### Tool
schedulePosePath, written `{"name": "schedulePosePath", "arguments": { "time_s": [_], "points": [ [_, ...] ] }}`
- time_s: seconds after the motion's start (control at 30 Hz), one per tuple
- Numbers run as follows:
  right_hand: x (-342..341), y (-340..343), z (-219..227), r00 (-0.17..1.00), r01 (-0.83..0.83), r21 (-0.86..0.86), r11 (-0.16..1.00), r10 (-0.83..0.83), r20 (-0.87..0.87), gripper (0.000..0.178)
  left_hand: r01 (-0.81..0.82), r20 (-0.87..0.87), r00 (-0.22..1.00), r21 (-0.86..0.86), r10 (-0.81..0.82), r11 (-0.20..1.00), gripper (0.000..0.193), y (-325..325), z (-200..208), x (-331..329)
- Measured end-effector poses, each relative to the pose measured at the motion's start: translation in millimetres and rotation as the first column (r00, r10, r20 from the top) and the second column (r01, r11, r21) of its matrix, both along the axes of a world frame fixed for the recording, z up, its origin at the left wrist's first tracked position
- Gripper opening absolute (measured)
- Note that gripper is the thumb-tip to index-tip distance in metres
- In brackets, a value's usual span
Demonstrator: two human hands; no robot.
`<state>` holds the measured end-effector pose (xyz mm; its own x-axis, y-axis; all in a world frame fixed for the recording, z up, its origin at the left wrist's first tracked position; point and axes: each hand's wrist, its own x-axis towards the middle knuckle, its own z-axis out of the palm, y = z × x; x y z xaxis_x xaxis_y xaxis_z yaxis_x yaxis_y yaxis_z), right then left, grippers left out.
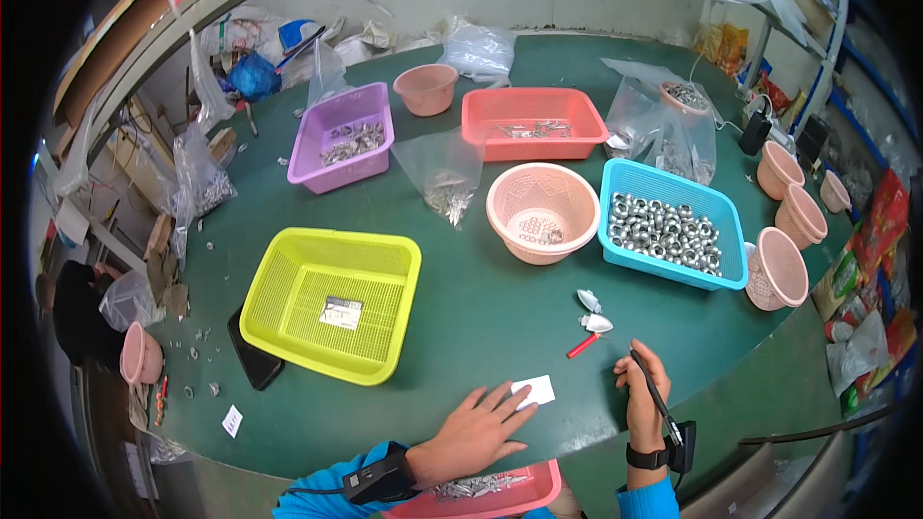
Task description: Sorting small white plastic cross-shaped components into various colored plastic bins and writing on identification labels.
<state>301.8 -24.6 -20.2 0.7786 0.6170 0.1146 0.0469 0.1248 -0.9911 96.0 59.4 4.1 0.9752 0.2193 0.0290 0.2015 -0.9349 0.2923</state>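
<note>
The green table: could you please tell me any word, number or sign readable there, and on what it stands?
Printed label inside the yellow-green basket: too small to read.
Small white tag: marked, too blurred to read surely.
White slip at the left hand: no writing visible.

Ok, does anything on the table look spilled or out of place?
Yes: small metal pieces lie scattered on the green table, left of the yellow-green basket. Being outside any container, they look dropped or spilled.
</note>
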Motion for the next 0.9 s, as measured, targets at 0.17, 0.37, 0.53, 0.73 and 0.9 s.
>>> {"name": "schedulePosePath", "arguments": {
  "time_s": [0.17, 0.37, 0.53, 0.73, 0.9],
  "points": [
    [-7.4, -13.5, 2.3, 0.990, -0.114, -0.149, 0.982, 0.099, -0.103, 0.012, -0.212, -0.059, 0.975, 0.062, 0.215, 0.975, 0.041, -16.8, 5.4, -50.0],
    [-86.3, -2.1, 35.5, 0.866, -0.492, -0.170, 0.854, 0.462, -0.191, 0.011, -0.418, 0.044, 0.907, -0.029, 0.419, 0.908, 0.041, -35.0, 2.7, -79.5],
    [-117.0, 18.0, 19.0, 0.814, -0.581, -0.264, 0.770, 0.558, -0.161, 0.009, -0.463, 0.104, 0.875, -0.103, 0.472, 0.881, 0.041, -38.8, -18.0, -72.7],
    [-138.3, 17.4, 5.6, 0.836, -0.506, -0.401, 0.764, 0.548, -0.013, 0.011, -0.495, 0.104, 0.853, -0.147, 0.511, 0.856, 0.038, -45.1, -24.7, -90.0],
    [-148.2, 15.9, -0.8, 0.861, -0.374, -0.443, 0.815, 0.483, 0.162, 0.013, -0.513, 0.091, 0.845, -0.143, 0.527, 0.846, 0.036, -42.8, -22.7, -87.0]
  ]
}}
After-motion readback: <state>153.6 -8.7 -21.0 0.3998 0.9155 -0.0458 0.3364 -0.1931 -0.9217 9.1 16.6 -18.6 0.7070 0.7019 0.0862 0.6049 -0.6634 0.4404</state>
